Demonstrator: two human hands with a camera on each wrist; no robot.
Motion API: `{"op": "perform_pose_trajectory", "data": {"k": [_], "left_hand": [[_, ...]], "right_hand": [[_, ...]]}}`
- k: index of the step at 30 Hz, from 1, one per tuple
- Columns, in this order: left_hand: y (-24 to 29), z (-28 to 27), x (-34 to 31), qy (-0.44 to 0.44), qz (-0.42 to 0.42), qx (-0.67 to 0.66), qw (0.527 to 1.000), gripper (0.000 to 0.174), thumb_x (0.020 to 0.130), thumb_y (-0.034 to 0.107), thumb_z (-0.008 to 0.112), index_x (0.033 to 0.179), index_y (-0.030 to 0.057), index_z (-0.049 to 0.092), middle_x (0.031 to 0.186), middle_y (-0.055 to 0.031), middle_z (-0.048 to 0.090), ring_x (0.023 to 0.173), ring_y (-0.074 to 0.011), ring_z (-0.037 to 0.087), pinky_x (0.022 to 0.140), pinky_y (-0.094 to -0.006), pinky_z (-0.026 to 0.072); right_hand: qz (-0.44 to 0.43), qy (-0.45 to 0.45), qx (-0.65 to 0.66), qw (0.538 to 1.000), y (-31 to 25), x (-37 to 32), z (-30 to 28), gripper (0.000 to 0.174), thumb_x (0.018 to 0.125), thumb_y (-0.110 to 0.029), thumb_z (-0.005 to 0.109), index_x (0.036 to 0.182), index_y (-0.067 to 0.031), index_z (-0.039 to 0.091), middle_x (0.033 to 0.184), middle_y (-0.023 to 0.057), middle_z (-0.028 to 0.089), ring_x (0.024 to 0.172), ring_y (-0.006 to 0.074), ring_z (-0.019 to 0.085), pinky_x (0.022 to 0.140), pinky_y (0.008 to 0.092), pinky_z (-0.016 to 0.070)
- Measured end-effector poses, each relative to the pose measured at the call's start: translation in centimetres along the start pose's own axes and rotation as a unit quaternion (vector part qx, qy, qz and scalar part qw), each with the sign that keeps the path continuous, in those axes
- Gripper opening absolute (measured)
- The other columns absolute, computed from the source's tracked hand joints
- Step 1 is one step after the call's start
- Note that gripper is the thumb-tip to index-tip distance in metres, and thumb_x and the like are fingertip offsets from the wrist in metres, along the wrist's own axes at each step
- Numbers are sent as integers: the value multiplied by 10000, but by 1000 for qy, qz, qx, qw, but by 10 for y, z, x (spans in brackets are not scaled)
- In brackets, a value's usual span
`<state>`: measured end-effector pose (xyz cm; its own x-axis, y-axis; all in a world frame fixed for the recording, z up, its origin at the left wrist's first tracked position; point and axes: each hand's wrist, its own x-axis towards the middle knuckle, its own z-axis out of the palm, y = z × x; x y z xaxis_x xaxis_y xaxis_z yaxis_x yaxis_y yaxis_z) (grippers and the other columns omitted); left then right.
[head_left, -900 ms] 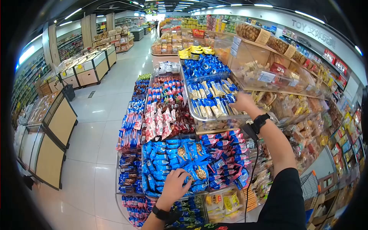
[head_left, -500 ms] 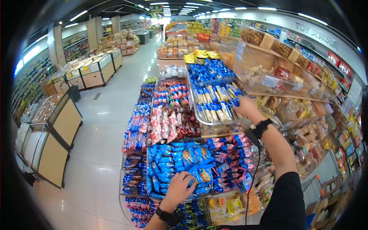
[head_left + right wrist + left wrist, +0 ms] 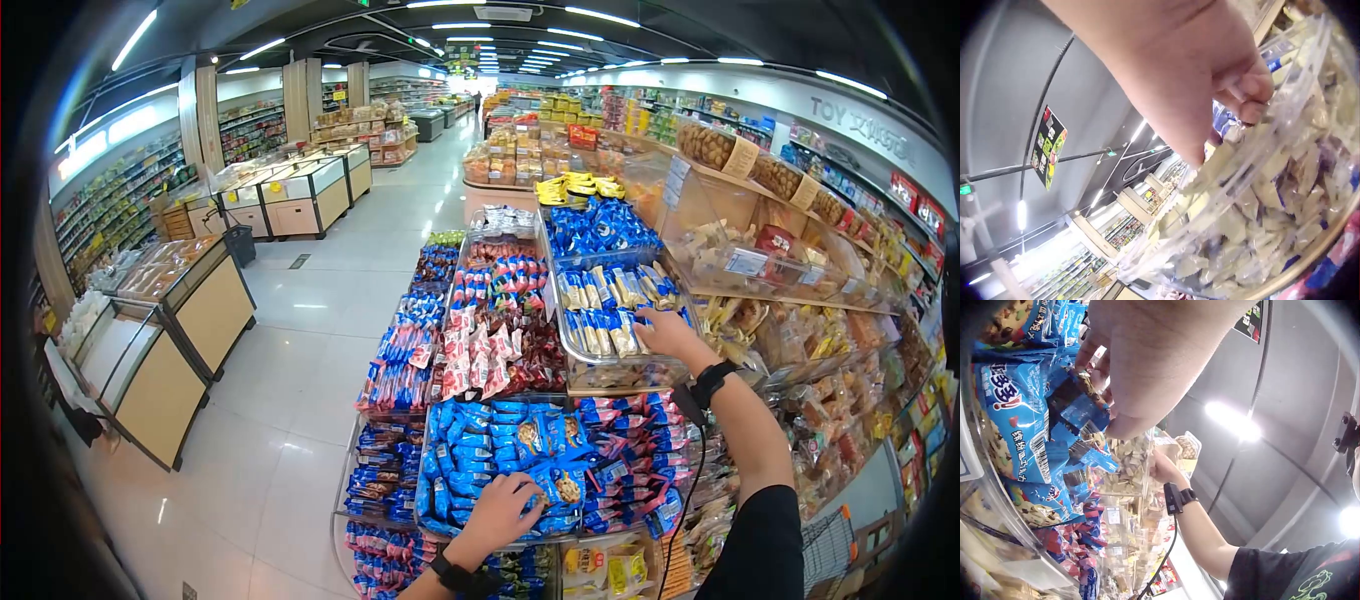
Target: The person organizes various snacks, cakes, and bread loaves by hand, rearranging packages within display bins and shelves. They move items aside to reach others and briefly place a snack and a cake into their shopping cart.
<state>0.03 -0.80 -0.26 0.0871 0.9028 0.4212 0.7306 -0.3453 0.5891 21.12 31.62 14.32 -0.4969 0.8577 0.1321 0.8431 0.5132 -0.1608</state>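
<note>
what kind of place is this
Most likely a supermarket, in its snack section: wrapped snacks fill the bins, stocked shelves line the left wall, and a wall sign on the right reads TOY.

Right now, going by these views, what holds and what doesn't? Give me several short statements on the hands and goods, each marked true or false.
1. The left hand is at the bright-blue packets. True.
2. The right hand is among pink packets. False: it is at the clear bin of white-and-blue packets.
3. Yellow packets lie farther off than the right hand. True.
4. The right sleeve is white. False: it is black.
</note>
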Motion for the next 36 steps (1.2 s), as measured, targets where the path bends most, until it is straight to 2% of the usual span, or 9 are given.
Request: {"op": "perform_pose_trajectory", "data": {"k": [6,8,9,13,17,21,24,27,36], "left_hand": [[-1,0,-1,-2,-3,-7,1000,207,796,166,651,976,72,615,1011,-102,549,855,-288,518,750,-381,425],[-1,0,-1,-4,-5,-9,1000,204,798,169,649,974,71,615,1015,-104,549,864,-293,521,757,-384,426],[-2,2,0,-3,-3,-7,1000,203,797,166,650,973,71,615,1015,-104,549,873,-295,523,763,-387,426],[-1,1,-1,-9,-6,-9,1000,202,791,152,656,969,69,614,1012,-109,548,896,-298,528,776,-394,427],[1,0,-1,2,2,-6,1000,195,791,141,661,964,64,613,996,-102,552,870,-293,528,763,-390,431],[3,1,1,-3,3,6,1000,203,786,134,667,969,64,614,996,-96,557,844,-288,525,755,-387,434],[2,1,0,17,17,3,1000,214,768,139,669,963,72,612,988,-92,559,818,-291,531,703,-394,447],[3,-1,-1,19,19,4,1000,219,766,140,669,967,73,613,995,-90,559,820,-291,532,703,-393,448],[6,-2,0,9,9,-2,1000,230,768,145,667,978,66,618,1012,-101,566,837,-296,539,723,-403,453]], "right_hand": [[26,106,-4,994,-16,-8,-3,421,886,-382,549,1213,-119,577,1327,236,450,1154,400,489,899,475,449],[-204,129,13,970,-1,5,24,462,909,-405,506,1295,-151,517,1352,249,424,1223,414,425,1013,468,356],[-198,47,8,979,-9,2,26,493,936,-438,430,1364,-194,443,1418,216,368,1291,412,348,1084,470,246],[-149,-36,-57,987,-17,2,33,533,953,-472,344,1429,-234,335,1506,114,263,1359,390,246,1096,527,181],[-140,-60,-69,986,-12,14,41,562,955,-487,323,1453,-232,270,1521,111,219,1382,391,191,1100,563,139],[-141,-58,-67,986,-15,9,38,567,961,-490,300,1448,-200,283,1520,112,224,1389,372,186,1094,571,145],[-149,15,-23,989,-25,0,26,596,962,-505,286,1447,-159,284,1518,110,228,1398,333,186,1100,559,147],[-180,-80,-19,980,-31,-3,23,653,960,-543,261,1446,-107,273,1519,116,221,1408,275,184,1118,529,132],[-224,-74,1,972,-62,4,35,739,934,-596,261,1446,-62,249,1514,128,233,1411,263,186,1115,547,123]]}}
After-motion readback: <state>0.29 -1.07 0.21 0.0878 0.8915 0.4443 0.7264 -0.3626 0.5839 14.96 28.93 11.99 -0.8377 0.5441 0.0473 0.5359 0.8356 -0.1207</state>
